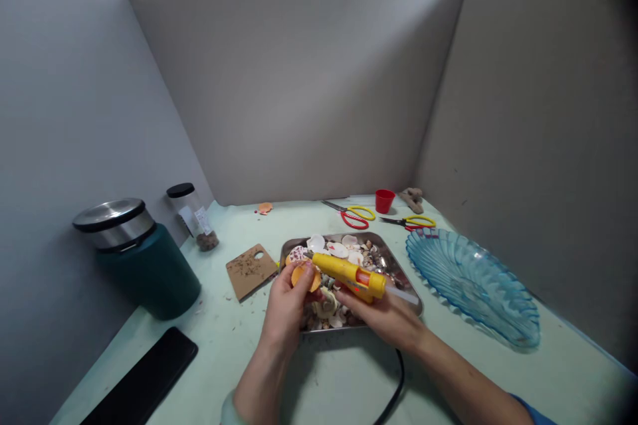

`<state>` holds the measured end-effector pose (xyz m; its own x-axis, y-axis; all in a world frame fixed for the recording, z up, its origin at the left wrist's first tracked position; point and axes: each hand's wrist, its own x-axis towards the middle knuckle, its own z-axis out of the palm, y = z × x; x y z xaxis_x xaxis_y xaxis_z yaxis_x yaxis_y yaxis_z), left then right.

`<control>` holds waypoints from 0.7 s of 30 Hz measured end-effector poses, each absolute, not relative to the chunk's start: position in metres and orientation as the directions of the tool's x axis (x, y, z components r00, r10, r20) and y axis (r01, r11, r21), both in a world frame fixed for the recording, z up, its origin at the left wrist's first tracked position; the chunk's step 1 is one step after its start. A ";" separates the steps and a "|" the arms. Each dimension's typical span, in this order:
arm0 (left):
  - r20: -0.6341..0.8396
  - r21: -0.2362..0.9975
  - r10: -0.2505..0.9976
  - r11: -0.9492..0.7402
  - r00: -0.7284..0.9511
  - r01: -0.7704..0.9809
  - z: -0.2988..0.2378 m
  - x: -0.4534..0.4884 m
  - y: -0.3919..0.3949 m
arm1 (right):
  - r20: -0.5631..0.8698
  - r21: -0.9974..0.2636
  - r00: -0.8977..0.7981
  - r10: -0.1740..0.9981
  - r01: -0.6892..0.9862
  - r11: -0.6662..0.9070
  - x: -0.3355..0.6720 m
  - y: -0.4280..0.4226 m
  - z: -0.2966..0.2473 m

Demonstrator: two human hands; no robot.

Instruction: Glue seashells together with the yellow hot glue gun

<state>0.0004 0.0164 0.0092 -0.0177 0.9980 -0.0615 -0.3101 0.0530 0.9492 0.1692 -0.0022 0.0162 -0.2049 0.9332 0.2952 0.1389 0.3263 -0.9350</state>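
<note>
Over the tray's (383, 239) 8 o'clock corner, the left hand (286, 302) pinched a shell (305, 275). The right hand (386, 315) was closed round the gun (349, 272), its nozzle at the shell's 12 o'clock edge. Gluing seemed the step in hand. Next would call for a steady nozzle and fingers kept clear.

Left hand (286, 305) holds orange shell (305, 276); right hand (386, 315) grips yellow glue gun (349, 272) over shell tray (416, 299).
</note>
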 end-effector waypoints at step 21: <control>-0.068 0.976 0.993 0.047 -0.096 -0.211 0.007 -0.001 0.019 | 0.337 -0.896 -0.215 0.916 0.226 0.383 0.175 0.005 -0.004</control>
